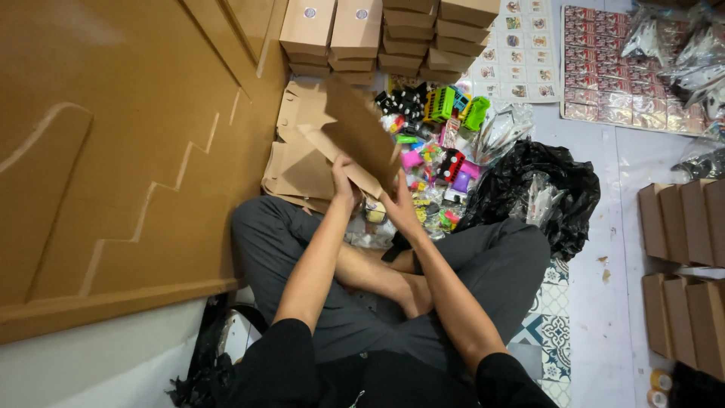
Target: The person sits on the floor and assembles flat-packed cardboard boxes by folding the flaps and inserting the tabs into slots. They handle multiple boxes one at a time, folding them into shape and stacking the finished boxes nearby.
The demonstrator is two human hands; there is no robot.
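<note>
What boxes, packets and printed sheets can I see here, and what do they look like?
Flat box: brown cardboard, unfolded, held in left hand and right hand.
Flat blanks: brown pile on the floor, under the held one.
Stacked boxes: brown, closed, top centre; two with round stickers.
Sticker sheets: white, small pictures.
Foil packets: red-silver rows.
Side boxes: brown, right edge.

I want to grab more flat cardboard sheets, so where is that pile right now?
In the head view the pile of flat cardboard sheets lies on the floor left of centre, against the brown door, beside the toys and below the stacked boxes.
</note>
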